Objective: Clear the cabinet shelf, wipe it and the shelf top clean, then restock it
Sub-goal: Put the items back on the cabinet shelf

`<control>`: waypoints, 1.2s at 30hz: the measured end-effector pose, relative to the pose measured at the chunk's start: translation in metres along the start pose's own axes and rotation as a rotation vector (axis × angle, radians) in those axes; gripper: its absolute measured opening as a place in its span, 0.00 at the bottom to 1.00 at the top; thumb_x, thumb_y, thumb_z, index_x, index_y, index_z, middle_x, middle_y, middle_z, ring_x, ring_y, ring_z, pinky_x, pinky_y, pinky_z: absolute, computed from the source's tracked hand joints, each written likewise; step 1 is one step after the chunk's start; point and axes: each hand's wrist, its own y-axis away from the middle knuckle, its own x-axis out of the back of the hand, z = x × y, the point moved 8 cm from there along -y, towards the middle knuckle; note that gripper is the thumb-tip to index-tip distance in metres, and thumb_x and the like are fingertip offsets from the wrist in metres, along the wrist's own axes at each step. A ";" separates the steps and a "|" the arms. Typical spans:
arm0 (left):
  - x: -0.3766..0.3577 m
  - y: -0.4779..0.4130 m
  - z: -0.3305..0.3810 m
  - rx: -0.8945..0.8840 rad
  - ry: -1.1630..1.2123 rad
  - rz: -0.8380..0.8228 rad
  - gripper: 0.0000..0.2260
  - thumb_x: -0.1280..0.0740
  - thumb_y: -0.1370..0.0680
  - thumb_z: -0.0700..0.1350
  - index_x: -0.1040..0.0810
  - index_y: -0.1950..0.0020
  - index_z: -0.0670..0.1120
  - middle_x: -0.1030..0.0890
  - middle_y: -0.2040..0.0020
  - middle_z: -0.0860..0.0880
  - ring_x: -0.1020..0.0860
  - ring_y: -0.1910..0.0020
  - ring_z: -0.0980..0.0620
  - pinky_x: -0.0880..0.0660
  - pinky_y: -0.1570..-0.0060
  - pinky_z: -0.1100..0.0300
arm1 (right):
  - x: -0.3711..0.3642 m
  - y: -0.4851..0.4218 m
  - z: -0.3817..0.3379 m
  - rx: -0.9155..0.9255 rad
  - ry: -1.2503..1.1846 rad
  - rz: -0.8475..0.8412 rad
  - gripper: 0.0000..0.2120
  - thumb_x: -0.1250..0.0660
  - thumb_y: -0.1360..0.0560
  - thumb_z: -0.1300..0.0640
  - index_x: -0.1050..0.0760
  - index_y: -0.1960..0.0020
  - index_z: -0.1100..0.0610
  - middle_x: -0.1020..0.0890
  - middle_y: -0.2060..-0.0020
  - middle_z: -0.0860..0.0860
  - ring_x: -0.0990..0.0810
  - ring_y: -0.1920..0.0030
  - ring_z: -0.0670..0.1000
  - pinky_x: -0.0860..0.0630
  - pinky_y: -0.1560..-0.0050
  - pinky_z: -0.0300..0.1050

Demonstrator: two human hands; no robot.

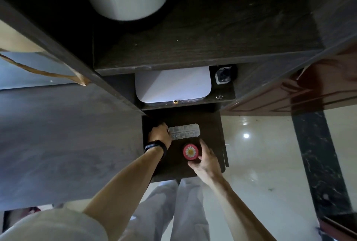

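Both hands are down on the low dark shelf, each with a target of its own. The left hand (the one with the black watch) has its fingers curled onto the left end of the blister pack. That pack lies flat with its long axis running left to right across the shelf, pointing away from the left hand. The right hand cups the red-lidded jar from the right, thumb on the near side and fingers wrapped up its far side. The jar stands upright just on the near side of the pack's right half, close but apart from it.

So here's the hinge: each hand owns its nearer item, and there's no crossing. Whether these go out or come back in, I can't tell — either way the pack lifts by its left end and the jar comes straight up.
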 end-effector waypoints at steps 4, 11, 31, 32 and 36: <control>0.024 0.039 0.003 -0.060 0.134 0.004 0.11 0.35 0.22 0.46 0.23 0.40 0.48 0.18 0.47 0.44 0.19 0.49 0.41 0.21 0.52 0.51 | 0.048 0.025 -0.040 0.043 -0.080 0.099 0.35 0.28 0.25 0.48 0.40 0.24 0.51 0.27 0.31 0.51 0.22 0.39 0.48 0.23 0.42 0.44; 0.111 0.145 0.002 -0.373 0.288 0.357 0.19 0.33 0.23 0.46 0.27 0.32 0.49 0.26 0.34 0.47 0.27 0.36 0.45 0.26 0.39 0.53 | 0.156 0.067 -0.145 0.223 -0.343 0.434 0.24 0.34 0.22 0.45 0.31 0.30 0.54 0.21 0.39 0.49 0.21 0.46 0.44 0.23 0.45 0.42; 0.265 0.237 0.053 -0.385 -0.298 0.930 0.45 0.32 0.26 0.52 0.57 0.20 0.41 0.63 0.20 0.46 0.59 0.20 0.46 0.51 0.24 0.46 | 0.142 0.017 -0.161 -0.004 -0.762 0.194 0.11 0.28 0.25 0.55 0.30 0.55 0.58 0.21 0.49 0.60 0.19 0.55 0.57 0.19 0.49 0.57; 0.266 0.239 0.053 -0.376 -0.311 0.926 0.44 0.33 0.26 0.52 0.57 0.20 0.41 0.63 0.20 0.46 0.58 0.20 0.46 0.52 0.24 0.45 | 0.141 0.022 -0.161 0.022 -0.807 0.158 0.09 0.29 0.24 0.58 0.28 0.53 0.62 0.20 0.51 0.60 0.20 0.59 0.53 0.18 0.54 0.51; 0.244 0.244 0.042 -0.354 -0.269 0.853 0.40 0.36 0.24 0.51 0.55 0.19 0.44 0.61 0.19 0.48 0.58 0.20 0.48 0.50 0.23 0.43 | 0.137 0.053 -0.141 0.048 -0.897 0.020 0.16 0.31 0.23 0.61 0.32 0.40 0.65 0.22 0.55 0.56 0.24 0.63 0.48 0.21 0.58 0.42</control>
